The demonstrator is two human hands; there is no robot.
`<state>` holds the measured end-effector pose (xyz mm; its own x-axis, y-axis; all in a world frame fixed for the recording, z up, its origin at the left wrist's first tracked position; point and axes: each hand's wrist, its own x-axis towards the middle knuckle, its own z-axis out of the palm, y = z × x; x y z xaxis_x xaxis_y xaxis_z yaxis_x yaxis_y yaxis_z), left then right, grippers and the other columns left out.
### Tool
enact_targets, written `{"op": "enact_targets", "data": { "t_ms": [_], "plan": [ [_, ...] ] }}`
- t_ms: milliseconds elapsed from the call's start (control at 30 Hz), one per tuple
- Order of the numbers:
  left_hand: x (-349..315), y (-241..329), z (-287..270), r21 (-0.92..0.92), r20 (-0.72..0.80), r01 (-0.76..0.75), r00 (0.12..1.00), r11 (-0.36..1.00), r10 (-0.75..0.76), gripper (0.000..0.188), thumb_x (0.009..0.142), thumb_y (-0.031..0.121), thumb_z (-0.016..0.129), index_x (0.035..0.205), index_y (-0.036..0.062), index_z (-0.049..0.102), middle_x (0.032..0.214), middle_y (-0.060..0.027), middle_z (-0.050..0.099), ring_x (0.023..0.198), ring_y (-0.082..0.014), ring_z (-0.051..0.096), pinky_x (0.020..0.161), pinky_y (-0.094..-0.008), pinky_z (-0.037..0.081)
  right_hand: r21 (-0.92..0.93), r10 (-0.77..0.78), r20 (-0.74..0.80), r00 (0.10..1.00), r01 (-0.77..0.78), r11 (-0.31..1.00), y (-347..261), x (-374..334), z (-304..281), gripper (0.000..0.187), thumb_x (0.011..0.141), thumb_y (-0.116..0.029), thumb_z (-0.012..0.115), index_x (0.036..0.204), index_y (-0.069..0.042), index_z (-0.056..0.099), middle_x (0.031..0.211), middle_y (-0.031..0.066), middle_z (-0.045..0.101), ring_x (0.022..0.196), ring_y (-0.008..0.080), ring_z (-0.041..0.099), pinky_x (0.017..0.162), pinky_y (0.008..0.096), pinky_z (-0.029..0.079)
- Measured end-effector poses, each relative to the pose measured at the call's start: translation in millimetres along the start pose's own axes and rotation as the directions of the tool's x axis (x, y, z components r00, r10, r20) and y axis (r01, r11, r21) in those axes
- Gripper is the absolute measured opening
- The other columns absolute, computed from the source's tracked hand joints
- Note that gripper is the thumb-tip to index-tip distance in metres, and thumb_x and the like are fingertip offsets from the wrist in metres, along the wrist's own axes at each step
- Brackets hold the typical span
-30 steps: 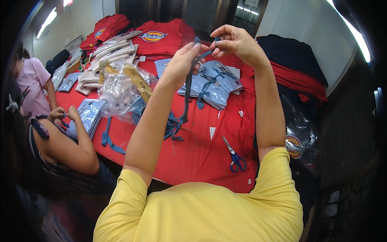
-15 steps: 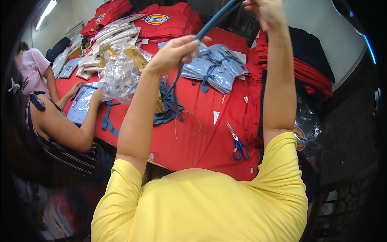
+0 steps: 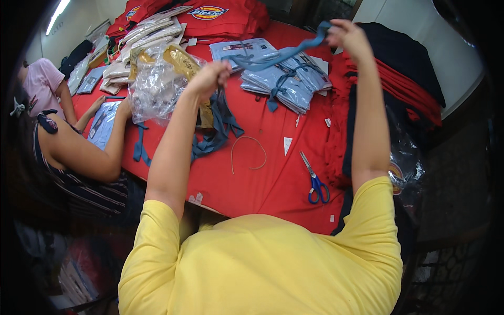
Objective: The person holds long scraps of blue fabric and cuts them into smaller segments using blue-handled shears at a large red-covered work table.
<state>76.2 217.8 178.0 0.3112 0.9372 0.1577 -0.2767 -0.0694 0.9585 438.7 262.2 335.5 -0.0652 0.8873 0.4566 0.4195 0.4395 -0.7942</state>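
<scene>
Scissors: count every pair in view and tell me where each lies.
1: the scissors lie on the red cloth, nearer the person and further right than the white triangular tag. Others may be hidden.

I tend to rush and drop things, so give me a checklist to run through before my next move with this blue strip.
1. Right hand at the strip: ok, the blue strip reaches its fingers.
2. Left hand gripping firmly: cannot tell, motion blurs its curled fingers at the strip.
3. Strip pulled straight: not ok, it sags between the hands.
4. Loose strips laid out neatly: not ok, they lie jumbled beside the left forearm.
5. Scissors clear of both hands: ok, they lie on the red cloth.
6. Co-worker's hands out of the way: ok, they are off to the left.
</scene>
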Motion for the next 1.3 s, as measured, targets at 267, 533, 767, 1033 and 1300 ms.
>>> {"op": "enact_targets", "data": {
  "t_ms": [267, 533, 767, 1033, 1300],
  "plan": [
    [27, 178, 50, -0.228, 0.120, -0.429, 0.879, 0.874, 0.462, 0.017, 0.097, 0.025, 0.047, 0.093, 0.0097, 0.052, 0.069, 0.0040, 0.045, 0.060, -0.0069, 0.043, 0.063, -0.0247, 0.042, 0.172, -0.058, 0.410, 0.910, -0.015, 0.985, 15, -125, 200, 0.028, 0.089, -0.016, 0.057, 0.115, -0.003, 0.059, 0.097, 0.0068, 0.063, 0.079, 0.0123, 0.060, 0.064, 0.0277, 0.052],
    [22, 174, 65, -0.008, -0.029, -0.406, 0.914, 0.914, 0.406, 0.019, 0.098, 0.027, 0.044, 0.091, 0.0113, 0.051, 0.062, 0.0042, 0.041, 0.055, -0.0070, 0.040, 0.054, -0.0242, 0.038, 0.801, -0.136, 0.457, 0.879, -0.341, 0.492, -1, -129, 244, 0.035, 0.090, -0.014, 0.055, 0.123, -0.003, 0.052, 0.098, 0.0016, 0.061, 0.082, 0.0066, 0.056, 0.074, 0.0239, 0.045],
    [-1, 179, 16, -0.268, -0.265, -0.591, 0.805, 0.761, 0.531, 0.018, 0.099, 0.023, 0.042, 0.092, 0.0097, 0.051, 0.057, 0.0058, 0.034, 0.044, -0.0041, 0.028, 0.039, -0.0190, 0.024, 0.313, 0.189, 0.223, 0.956, -0.253, 0.915, 66, -76, 177, 0.019, 0.090, -0.023, 0.058, 0.096, -0.008, 0.068, 0.081, -0.0027, 0.064, 0.074, 0.0060, 0.056, 0.066, 0.0221, 0.039],
    [8, 157, 54, -0.233, -0.079, -0.265, 0.964, 0.936, 0.254, 0.019, 0.098, 0.025, 0.044, 0.091, 0.0098, 0.053, 0.062, 0.0040, 0.044, 0.052, -0.0073, 0.041, 0.050, -0.0219, 0.037, 0.571, -0.081, 0.228, 0.970, -0.066, 0.818, -12, -78, 151, 0.033, 0.095, -0.024, 0.052, 0.120, -0.004, 0.057, 0.098, 0.0073, 0.067, 0.094, 0.0149, 0.061, 0.086, 0.0276, 0.043],
    [22, 128, 68, -0.373, 0.015, -0.258, 0.959, 0.891, 0.284, 0.021, 0.097, 0.025, 0.047, 0.095, 0.0060, 0.055, 0.070, 0.0017, 0.051, 0.063, -0.0101, 0.050, 0.064, -0.0274, 0.045, 0.599, -0.095, 0.548, 0.831, -0.310, 0.738, -50, -86, 163, 0.032, 0.094, -0.019, 0.052, 0.115, 0.005, 0.057, 0.089, 0.0081, 0.065, 0.084, 0.0158, 0.062, 0.080, 0.0290, 0.047]
  ]
}}
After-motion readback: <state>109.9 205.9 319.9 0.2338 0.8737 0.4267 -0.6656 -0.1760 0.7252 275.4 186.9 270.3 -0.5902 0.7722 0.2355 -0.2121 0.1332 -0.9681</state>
